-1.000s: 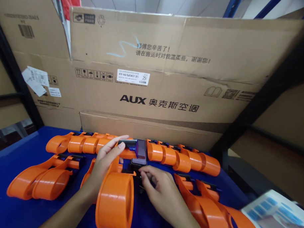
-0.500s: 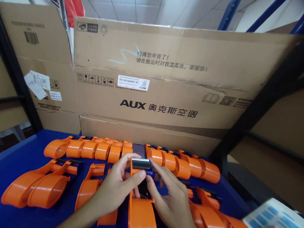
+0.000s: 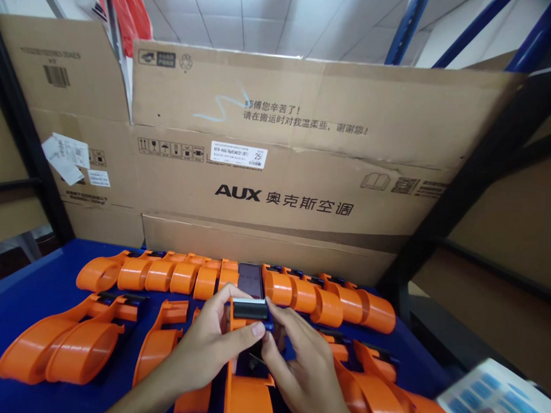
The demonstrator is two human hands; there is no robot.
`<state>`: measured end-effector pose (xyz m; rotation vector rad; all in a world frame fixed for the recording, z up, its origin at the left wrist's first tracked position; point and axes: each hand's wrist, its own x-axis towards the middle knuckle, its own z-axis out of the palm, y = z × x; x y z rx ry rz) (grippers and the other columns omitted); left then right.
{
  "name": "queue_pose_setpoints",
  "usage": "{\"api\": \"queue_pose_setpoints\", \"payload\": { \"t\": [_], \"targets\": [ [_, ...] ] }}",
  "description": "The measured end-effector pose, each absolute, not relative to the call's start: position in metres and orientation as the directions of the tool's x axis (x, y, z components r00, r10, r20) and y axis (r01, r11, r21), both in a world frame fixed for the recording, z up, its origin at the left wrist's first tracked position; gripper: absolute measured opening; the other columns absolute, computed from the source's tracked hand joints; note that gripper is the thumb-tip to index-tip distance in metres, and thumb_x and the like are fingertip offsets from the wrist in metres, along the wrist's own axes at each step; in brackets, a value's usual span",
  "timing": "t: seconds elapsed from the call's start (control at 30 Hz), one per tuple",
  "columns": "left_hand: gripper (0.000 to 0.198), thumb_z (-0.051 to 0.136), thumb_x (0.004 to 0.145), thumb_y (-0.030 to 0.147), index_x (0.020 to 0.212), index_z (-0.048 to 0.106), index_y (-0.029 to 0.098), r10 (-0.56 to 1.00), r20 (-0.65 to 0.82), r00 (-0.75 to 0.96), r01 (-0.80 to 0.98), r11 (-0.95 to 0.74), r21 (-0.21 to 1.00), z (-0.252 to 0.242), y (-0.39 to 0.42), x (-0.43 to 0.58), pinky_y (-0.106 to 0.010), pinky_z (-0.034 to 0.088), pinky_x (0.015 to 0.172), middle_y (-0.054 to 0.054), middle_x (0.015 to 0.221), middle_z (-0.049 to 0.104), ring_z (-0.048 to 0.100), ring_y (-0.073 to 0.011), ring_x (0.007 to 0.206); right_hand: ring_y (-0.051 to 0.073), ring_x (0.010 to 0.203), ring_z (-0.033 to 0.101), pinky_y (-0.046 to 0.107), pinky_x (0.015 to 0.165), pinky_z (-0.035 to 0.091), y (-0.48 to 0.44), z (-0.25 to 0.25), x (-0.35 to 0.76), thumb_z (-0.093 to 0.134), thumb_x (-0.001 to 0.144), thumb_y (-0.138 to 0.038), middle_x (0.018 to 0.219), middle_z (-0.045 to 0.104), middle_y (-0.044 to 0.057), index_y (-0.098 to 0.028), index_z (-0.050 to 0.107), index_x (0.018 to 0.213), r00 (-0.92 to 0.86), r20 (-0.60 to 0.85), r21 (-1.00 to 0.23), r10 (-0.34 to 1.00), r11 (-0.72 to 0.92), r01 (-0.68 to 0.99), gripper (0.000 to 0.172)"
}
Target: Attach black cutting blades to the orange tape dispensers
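Between my hands is an orange tape dispenser [image 3: 250, 400], its head raised toward me with a serrated metal blade above a black roller. My left hand [image 3: 217, 335] grips the head from the left, thumb across the front under the roller. On the other side, my right hand [image 3: 301, 362] closes round the head with index finger and thumb at its right edge. A dark blue part shows at that edge, partly covered by the fingers. Just left of my left wrist lies another orange tape dispenser [image 3: 156, 355].
Several orange tape dispensers [image 3: 185, 276] stand in a row at the back of the blue table [image 3: 25, 287], with more at left and right. A dark phone-like slab [image 3: 250, 279] lies amid the row. Behind rises a cardboard panel [image 3: 276, 230]. A printed sheet [image 3: 494, 391] is at lower right.
The view has shifted slightly. The dispenser's head sits a little lower and further left in the picture, with both hands still on it.
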<state>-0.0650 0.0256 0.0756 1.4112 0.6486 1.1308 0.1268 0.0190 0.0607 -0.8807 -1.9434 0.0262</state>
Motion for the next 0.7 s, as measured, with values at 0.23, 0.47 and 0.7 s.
{"api": "queue_pose_setpoints", "payload": {
  "t": [0.23, 0.47, 0.7],
  "targets": [
    [0.027, 0.076, 0.092, 0.037, 0.108, 0.059, 0.022, 0.892, 0.237, 0.385, -0.219, -0.161, 0.962, 0.0748, 0.0277, -0.064, -0.015, 0.047, 0.047, 0.004, 0.089, 0.059, 0.051, -0.0064, 0.057, 0.021, 0.08, 0.071, 0.033, 0.074, 0.061, 0.0209, 0.0605, 0.129, 0.058, 0.098, -0.017, 0.097, 0.073, 0.006, -0.02, 0.061, 0.136, -0.284, 0.748, -0.387, 0.6, 0.741, 0.548, 0.038],
    [0.027, 0.076, 0.092, 0.039, 0.107, 0.062, 0.022, 0.939, 0.179, 0.294, -0.27, -0.098, 0.958, 0.0744, 0.0286, -0.0633, -0.016, 0.04, 0.044, 0.004, 0.086, 0.061, 0.044, -0.0022, 0.045, 0.022, 0.088, 0.07, 0.036, 0.081, 0.061, 0.0203, 0.0622, 0.1278, 0.056, 0.099, -0.015, 0.105, 0.073, 0.007, -0.025, 0.05, 0.151, -0.324, 0.742, -0.366, 0.587, 0.76, 0.538, 0.053],
    [0.029, 0.077, 0.091, 0.04, 0.108, 0.062, 0.022, 0.944, 0.161, 0.288, -0.284, -0.076, 0.956, 0.0735, 0.0283, -0.0605, -0.016, 0.041, 0.046, 0.005, 0.081, 0.062, 0.046, -0.0033, 0.045, 0.025, 0.085, 0.068, 0.039, 0.075, 0.062, 0.021, 0.0534, 0.1267, 0.051, 0.097, -0.009, 0.101, 0.072, 0.009, -0.024, 0.034, 0.162, -0.369, 0.74, -0.281, 0.562, 0.757, 0.59, 0.069]
  ]
}}
